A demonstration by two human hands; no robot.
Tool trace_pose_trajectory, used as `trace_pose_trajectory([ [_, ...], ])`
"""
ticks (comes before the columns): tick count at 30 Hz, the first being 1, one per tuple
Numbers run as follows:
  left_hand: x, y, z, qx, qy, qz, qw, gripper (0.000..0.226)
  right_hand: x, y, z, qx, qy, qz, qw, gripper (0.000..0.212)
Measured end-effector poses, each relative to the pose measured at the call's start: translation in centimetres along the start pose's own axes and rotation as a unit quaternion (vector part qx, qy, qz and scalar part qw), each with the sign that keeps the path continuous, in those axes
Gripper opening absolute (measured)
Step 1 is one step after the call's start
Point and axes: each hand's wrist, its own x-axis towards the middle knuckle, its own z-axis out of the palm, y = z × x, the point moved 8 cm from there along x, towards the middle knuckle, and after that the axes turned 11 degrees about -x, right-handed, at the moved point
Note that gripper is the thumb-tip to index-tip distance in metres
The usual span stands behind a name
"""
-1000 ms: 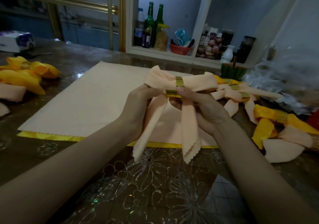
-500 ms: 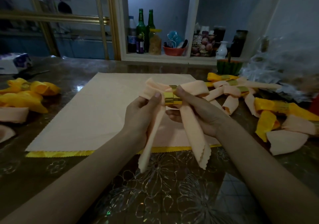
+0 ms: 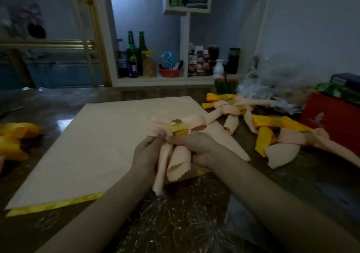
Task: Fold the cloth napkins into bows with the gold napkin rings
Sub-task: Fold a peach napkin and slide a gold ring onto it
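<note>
A peach napkin bow (image 3: 180,157) with a gold napkin ring (image 3: 178,127) round its middle is held above the table at the centre. My left hand (image 3: 146,151) grips its left loop and tail. My right hand (image 3: 194,145) pinches the cloth just under the ring, and two tails hang down between my hands. Beneath lies a flat peach napkin (image 3: 93,147) with a yellow napkin edge (image 3: 54,206) showing under it. Several finished peach and yellow bows (image 3: 272,134) lie at the right.
Yellow folded napkins (image 3: 15,137) lie at the left edge. A red box (image 3: 331,124) and crumpled clear plastic (image 3: 272,81) stand at the right. A green watermelon-shaped pot (image 3: 226,85) sits by the shelf (image 3: 152,79) with bottles and jars behind the table.
The view has tilted up and the bow sits lower and more bunched. Both hands have closed in together under the ring, gathering the two tails between them.
</note>
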Motion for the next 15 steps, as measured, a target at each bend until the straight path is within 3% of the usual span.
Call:
trace_pose_trajectory([
  [4,-1.1,-1.4,2.9,0.082,-0.101,-0.03,0.991,0.016,-2.3,1.1,-4.3,-0.02,0.051,0.006,0.998,0.045],
  [9,-2.4,-3.1,4.2,0.214,-0.176,-0.007,0.961,0.022,-6.7,1.9,-11.7,-0.046,0.167,-0.023,0.985,0.037],
  [15,-2.3,-2.7,4.5,0.244,-0.193,0.054,0.949,0.026,-13.8,2.3,-21.8,-0.113,0.253,0.01,0.961,0.035],
])
